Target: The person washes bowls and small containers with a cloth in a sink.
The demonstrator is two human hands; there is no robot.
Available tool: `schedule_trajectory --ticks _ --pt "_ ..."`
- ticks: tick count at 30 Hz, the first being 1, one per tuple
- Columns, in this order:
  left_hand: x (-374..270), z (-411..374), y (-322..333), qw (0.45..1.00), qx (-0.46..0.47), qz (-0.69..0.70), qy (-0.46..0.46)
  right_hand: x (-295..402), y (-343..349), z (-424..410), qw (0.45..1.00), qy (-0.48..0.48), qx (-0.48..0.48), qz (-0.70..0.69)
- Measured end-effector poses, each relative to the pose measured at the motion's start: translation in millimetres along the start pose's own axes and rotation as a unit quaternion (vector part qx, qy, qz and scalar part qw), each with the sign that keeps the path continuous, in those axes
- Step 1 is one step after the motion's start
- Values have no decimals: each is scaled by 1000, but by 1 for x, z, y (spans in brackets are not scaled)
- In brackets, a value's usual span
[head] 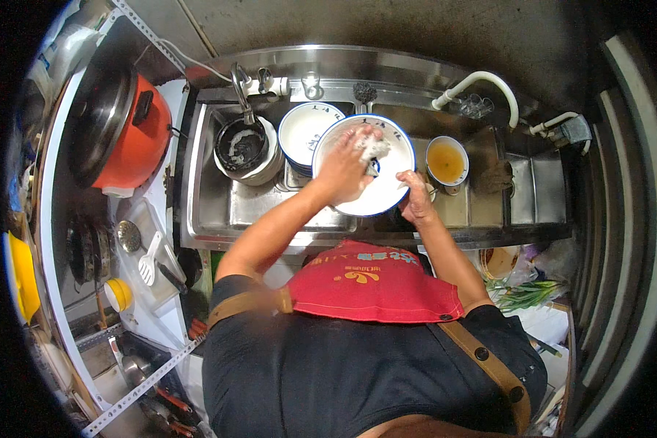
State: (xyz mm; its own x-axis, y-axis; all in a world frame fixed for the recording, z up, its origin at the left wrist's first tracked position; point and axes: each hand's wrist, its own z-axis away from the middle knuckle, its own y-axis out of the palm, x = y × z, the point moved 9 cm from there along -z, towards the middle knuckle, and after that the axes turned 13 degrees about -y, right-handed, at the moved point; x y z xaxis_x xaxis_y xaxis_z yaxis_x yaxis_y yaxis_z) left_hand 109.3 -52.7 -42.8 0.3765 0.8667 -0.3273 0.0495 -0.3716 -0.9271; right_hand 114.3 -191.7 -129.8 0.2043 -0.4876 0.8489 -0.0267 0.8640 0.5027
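Note:
A large white bowl with a blue rim (386, 191) is held tilted over the middle of the sink, its inside facing up. My right hand (416, 200) grips its lower right edge, thumb over the rim. Inside the bowl, my left hand (350, 161) presses a whitish, sudsy scrubbing pad (375, 148) against the wall. The fingers and foam partly cover the pad, so its exact kind is unclear. Just left, similar blue-rimmed bowls (306, 128) are stacked in the left basin. To the right, a smaller bowl of yellowish-brown liquid (447, 160) stands in the right basin.
A dark bowl with suds (242, 147) tops stacked white dishes under the metal faucet (243, 93). A steel-wool scourer (365, 92) and a glass (311, 85) sit on the sink's back ledge. A white curved spout (479, 82) overhangs the right basin. A red cooker (137, 137) stands left.

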Motion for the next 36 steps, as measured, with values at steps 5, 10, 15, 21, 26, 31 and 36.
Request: schedule_trajectory --ticks 5,10,15,21,26,31,36 --pt "-50 4 -5 990 34 31 134 -3 2 9 990 38 -57 -121" --pt "-29 32 -11 996 48 20 78 -11 2 8 981 82 -39 -173" --pt "-24 36 -5 990 73 -30 119 -11 1 6 995 66 1 -76" --pt "-22 53 -20 954 187 -179 152 48 96 12 617 -338 218 677" --pt "-33 48 -28 948 187 -171 190 -7 109 -5 580 -271 455 619" --pt "-35 36 -41 982 166 34 80 73 19 -47 785 -351 118 497" --pt "-1 13 -19 858 213 396 -248 100 37 11 897 -322 40 299"
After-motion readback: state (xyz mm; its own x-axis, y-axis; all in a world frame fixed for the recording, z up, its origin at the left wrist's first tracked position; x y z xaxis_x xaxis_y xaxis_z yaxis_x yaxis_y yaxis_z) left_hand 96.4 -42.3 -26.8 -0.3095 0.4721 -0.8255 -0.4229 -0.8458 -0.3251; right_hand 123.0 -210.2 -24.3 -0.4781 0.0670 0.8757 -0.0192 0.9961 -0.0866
